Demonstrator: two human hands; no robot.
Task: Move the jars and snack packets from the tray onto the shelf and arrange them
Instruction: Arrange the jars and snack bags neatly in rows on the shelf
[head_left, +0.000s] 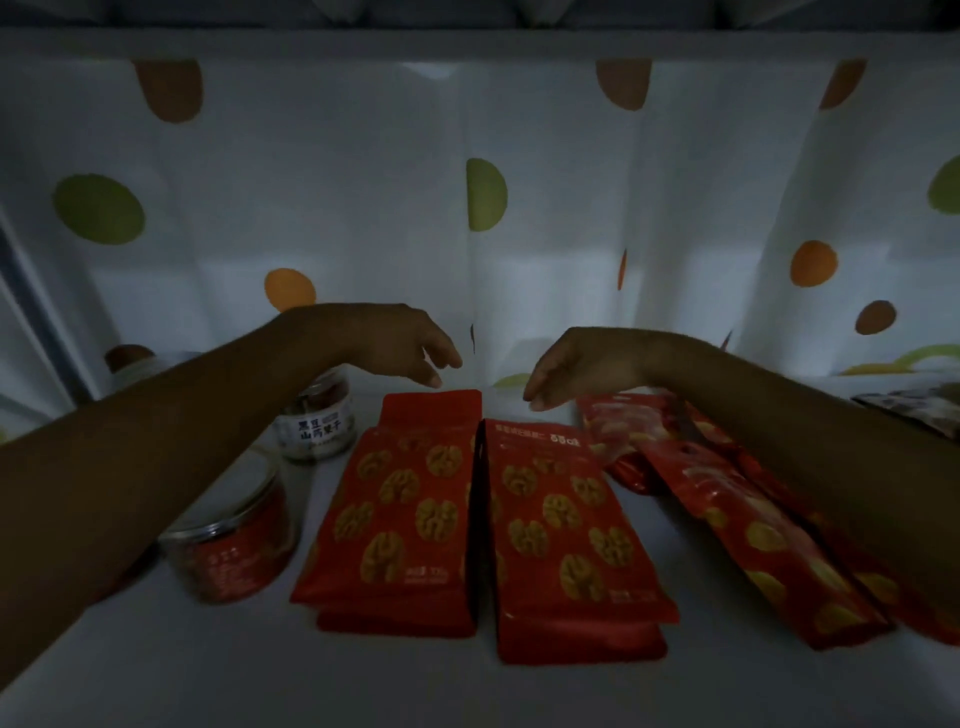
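Two stacks of red walnut snack packets lie flat side by side on the white shelf (208, 670): the left stack (400, 514) and the right stack (566, 535). My left hand (405, 345) hovers above the far end of the left stack, fingers loosely bent, holding nothing. Above the far end of the right stack hangs my right hand (576, 371), also empty. A red-labelled jar (234, 540) stands at the left under my forearm. Behind it stands a white-labelled jar (317, 423). More red packets (727, 514) lie slanted on the right, partly under my right arm.
A white curtain with green, orange and brown dots (483, 197) hangs at the back of the shelf. A dark patterned packet (914, 410) lies at the far right. Another jar with a brown lid (130, 361) shows behind my left arm. The scene is dim.
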